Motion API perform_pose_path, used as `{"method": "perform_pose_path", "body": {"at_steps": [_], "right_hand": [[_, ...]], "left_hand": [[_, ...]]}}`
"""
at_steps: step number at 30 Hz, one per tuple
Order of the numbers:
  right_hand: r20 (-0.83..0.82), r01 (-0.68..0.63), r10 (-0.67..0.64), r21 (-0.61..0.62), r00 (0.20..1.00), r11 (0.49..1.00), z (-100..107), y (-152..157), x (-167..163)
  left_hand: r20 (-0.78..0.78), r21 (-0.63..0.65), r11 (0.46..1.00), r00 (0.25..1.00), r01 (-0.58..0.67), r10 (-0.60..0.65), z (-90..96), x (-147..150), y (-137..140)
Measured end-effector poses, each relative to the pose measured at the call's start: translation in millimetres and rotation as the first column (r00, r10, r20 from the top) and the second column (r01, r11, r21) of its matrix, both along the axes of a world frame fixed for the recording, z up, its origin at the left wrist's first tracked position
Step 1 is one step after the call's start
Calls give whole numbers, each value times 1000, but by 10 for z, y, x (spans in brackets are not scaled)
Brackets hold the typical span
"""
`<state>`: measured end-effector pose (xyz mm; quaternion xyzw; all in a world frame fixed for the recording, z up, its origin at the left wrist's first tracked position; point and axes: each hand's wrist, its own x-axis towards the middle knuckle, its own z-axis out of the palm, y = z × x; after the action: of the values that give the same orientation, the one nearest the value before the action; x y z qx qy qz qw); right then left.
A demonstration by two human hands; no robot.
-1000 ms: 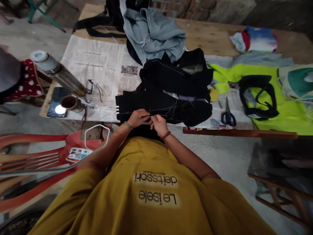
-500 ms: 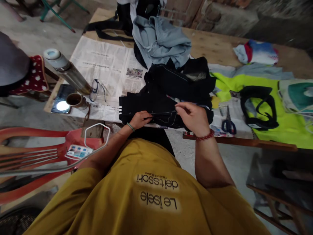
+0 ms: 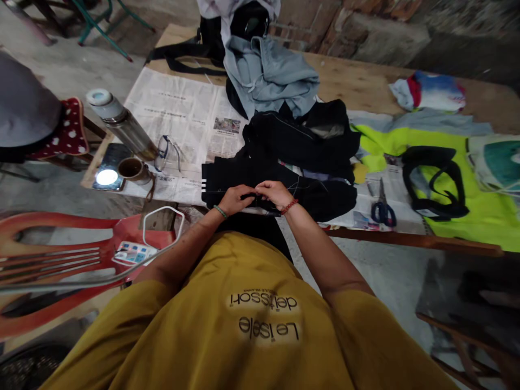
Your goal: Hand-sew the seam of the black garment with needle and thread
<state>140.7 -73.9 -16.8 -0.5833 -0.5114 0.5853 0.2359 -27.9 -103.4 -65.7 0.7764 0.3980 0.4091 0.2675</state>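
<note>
A black garment (image 3: 231, 172) with white stripes at its left end lies along the table's near edge. My left hand (image 3: 234, 199) is closed on the near edge of this garment, pinching the cloth. Right beside it, my right hand (image 3: 274, 194) is in a pinch against the same cloth, its fingertips almost meeting the left ones. What those fingertips hold is too small to see. A thin white thread (image 3: 298, 183) trails over the black cloth just right of my right hand.
Scissors (image 3: 382, 208) and a black strap loop (image 3: 436, 181) lie right, by a yellow-green garment (image 3: 483, 216) and an iron (image 3: 498, 162). Left stand a flask (image 3: 124, 127), a cup (image 3: 134, 170), a lit phone (image 3: 109, 172) and glasses (image 3: 164, 154). Grey clothing (image 3: 272, 76) is behind.
My right hand has come down and left from above the garment to meet my left hand at the cloth's edge. My left hand keeps its hold; the whole view has shifted slightly.
</note>
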Motion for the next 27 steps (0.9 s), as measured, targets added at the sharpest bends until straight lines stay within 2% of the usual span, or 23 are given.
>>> {"method": "perform_pose_path", "body": {"at_steps": [6, 11, 15, 21, 27], "right_hand": [[6, 80, -79, -57, 997, 995, -6, 29, -35], [77, 86, -83, -30, 994, 996, -9, 40, -80], [47, 85, -83, -23, 995, 996, -41, 34, -70], [19, 62, -61, -59, 998, 996, -23, 39, -42], [22, 35, -34, -75, 999, 997, -13, 53, -24]], "left_hand": [[96, -21, 999, 994, -46, 48, 60, -92, 9], [32, 39, 999, 999, 23, -24, -6, -81, 14], [17, 135, 991, 1000, 0, -3, -35, -27, -6], [37, 86, 994, 998, -60, 57, -12, -26, -1], [19, 115, 993, 999, -36, 34, -16, -35, 1]]}}
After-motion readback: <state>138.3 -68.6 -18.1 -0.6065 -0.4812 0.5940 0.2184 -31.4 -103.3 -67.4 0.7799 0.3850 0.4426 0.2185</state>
